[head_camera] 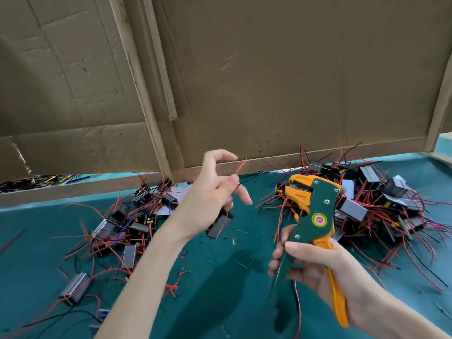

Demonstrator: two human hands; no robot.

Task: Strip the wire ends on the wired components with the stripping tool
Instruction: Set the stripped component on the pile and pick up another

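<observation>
Our right hand is closest to us, at the lower right. Its fingers curl round the 2 handles of the stripper, 1 green and 1 orange, and the thumb lies across the green one. We hold the tool upright above the mat, its orange head tilted toward the left, and the handles stand spread apart.

Our left hand is raised near the middle, well apart from the tool. Thumb and a finger pinch a red wire, whose bare tip points up and to the right. The index finger arches above it and the other fingers are loosely bent. A black wire pokes out just below the red one. A grey component hangs under the palm; we cannot tell whether it touches the mat.

On the teal mat lie 2 heaps of wired components, a left pile and a bigger right pile behind the tool, both tangled in red and black leads. A lone unit lies near the lower left. Red scraps dot the mat between our arms. Cardboard stands along the far edge.
</observation>
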